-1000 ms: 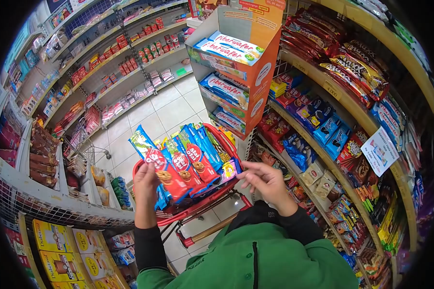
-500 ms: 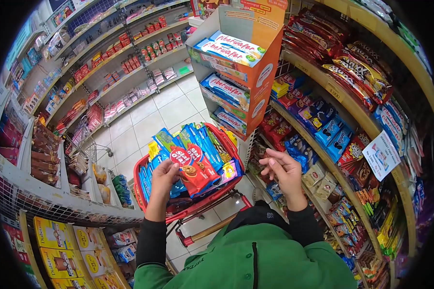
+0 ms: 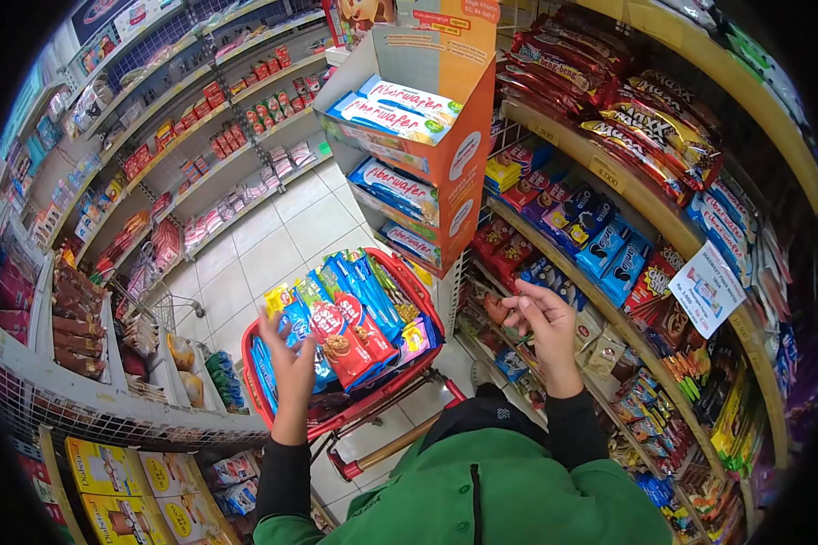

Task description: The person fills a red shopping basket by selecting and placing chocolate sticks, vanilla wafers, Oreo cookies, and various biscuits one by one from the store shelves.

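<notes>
My left hand (image 3: pixel 291 363) is above the left edge of the red basket (image 3: pixel 434 318), fingers apart and holding nothing. Red cookie packs (image 3: pixel 353 343) lie on top of the load, to the right of that hand. Blue packs (image 3: pixel 373 292) and a pink and yellow pack (image 3: pixel 415 338) are heaped around them. Over on the right, my right hand (image 3: pixel 545 331) is raised in front of the snack shelf with its fingers curled; thumb and index finger are close together, and whether anything small is between them is not clear.
A cardboard display (image 3: pixel 463 173) of fiberwafer packs stands beyond the basket. Snack shelves (image 3: pixel 609 177) with price labels curve along the right. More shelving (image 3: pixel 218 109) is at the back left, and yellow boxes (image 3: pixel 114 468) sit at the lower left.
My left hand has let go of the red cookie packs and moved left, its fingers spreading. The view has shifted, with the display now further left.
</notes>
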